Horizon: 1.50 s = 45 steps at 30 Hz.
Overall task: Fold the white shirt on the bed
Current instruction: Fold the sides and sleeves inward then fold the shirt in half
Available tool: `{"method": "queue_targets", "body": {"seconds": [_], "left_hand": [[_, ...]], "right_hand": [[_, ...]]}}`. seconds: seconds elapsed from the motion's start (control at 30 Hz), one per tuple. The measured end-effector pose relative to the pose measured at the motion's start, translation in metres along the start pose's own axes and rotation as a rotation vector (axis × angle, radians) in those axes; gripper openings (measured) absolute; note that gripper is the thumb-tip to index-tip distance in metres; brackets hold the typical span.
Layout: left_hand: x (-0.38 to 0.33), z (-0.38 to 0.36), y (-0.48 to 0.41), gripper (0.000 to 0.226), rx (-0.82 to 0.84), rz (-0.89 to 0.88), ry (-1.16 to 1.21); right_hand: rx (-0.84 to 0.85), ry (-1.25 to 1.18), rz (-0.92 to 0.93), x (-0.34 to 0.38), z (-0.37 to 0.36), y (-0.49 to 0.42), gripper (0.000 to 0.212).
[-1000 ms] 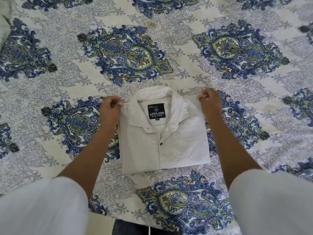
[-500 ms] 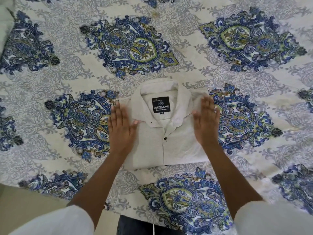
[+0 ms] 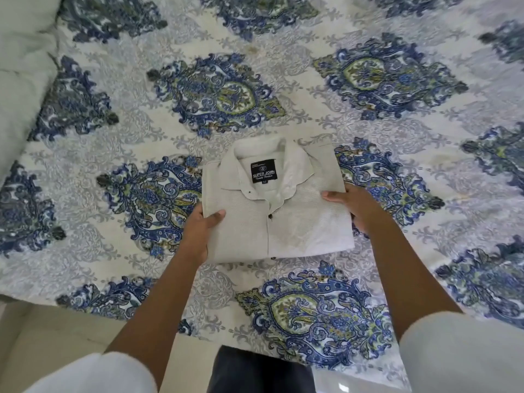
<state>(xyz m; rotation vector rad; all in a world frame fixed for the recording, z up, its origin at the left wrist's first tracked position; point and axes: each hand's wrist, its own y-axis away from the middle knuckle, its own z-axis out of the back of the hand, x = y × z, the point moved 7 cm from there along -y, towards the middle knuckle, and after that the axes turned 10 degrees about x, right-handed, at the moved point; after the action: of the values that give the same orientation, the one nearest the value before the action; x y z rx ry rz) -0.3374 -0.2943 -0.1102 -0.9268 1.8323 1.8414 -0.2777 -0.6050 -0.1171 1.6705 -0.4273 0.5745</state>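
The white shirt point(image 3: 306, 225) lies folded into a neat rectangle on the bed, collar at the far end and a black label showing inside it. My left hand point(image 3: 200, 229) grips the shirt's left edge, thumb on top and fingers hidden underneath. My right hand point(image 3: 355, 207) grips the right edge the same way, thumb lying on the fabric.
The bed point(image 3: 283, 92) is covered by a white sheet with blue and green paisley medallions. A pale pillow or quilt point(image 3: 19, 89) sits at the far left. The bed's near edge and light floor point(image 3: 51, 338) are below, by my dark trousers point(image 3: 255, 370).
My hands pinched the shirt's shoulders, then pressed flat on its front. Now both have slid to the sides and taken hold of the edges, thumbs on top.
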Motion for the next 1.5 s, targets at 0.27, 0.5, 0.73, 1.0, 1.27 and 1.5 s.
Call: {"method": "queue_targets", "body": {"seconds": [0.27,0.5,0.73,1.0,1.27,1.5], "left_hand": [[-0.065,-0.048,0.081,0.028,0.178,-0.193,-0.221],[-0.079,-0.173,0.164,0.017,0.551,-0.259,-0.414],[-0.026,-0.379,0.287,0.017,0.931,-0.315,-0.587],[0.087,-0.592,0.451,0.019,1.228,-0.348,-0.718],[0.163,-0.751,0.562,0.017,1.336,-0.37,-0.7],[0.204,-0.899,0.599,0.017,1.443,-0.404,-0.687]], "right_hand": [[-0.223,-0.268,0.229,-0.033,0.016,0.135,0.033],[-0.612,-0.478,0.271,-0.105,0.077,0.305,0.014],[-0.903,-0.781,0.341,-0.213,0.161,0.487,0.028],[-1.101,-1.01,0.502,-0.34,0.285,0.665,0.026],[-1.176,-1.068,0.582,-0.405,0.419,0.786,0.032],[-1.281,-1.111,0.614,-0.43,0.546,0.837,0.024]]}}
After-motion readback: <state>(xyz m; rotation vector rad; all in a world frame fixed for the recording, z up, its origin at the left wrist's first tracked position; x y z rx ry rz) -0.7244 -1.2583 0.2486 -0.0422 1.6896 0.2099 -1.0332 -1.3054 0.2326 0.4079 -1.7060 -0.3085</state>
